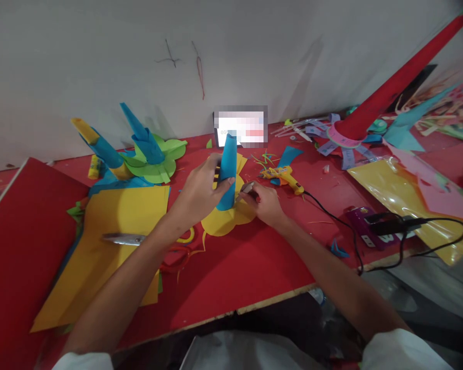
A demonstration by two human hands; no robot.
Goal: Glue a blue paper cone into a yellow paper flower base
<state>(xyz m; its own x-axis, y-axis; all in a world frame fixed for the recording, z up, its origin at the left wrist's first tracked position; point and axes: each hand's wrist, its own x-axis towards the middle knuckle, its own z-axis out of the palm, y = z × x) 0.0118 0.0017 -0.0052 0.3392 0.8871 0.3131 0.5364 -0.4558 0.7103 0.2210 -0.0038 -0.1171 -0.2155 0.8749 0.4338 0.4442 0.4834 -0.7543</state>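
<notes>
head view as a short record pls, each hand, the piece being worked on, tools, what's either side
left hand: wrapped around the blue paper tube
right hand: fingers bent by the tube, over the yellow petalled base; grip unclear
piece: tube upright on the base
tools: yellow glue gun, right; scissors on yellow sheets, left
far left: green petalled piece with blue rolled paper
far right: tall red cone, leaning

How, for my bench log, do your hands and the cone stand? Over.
Left hand gripping blue paper cone, upright on yellow petalled paper. Right hand beside cone, grip unclear. Hot-glue gun lies just beyond.
</notes>
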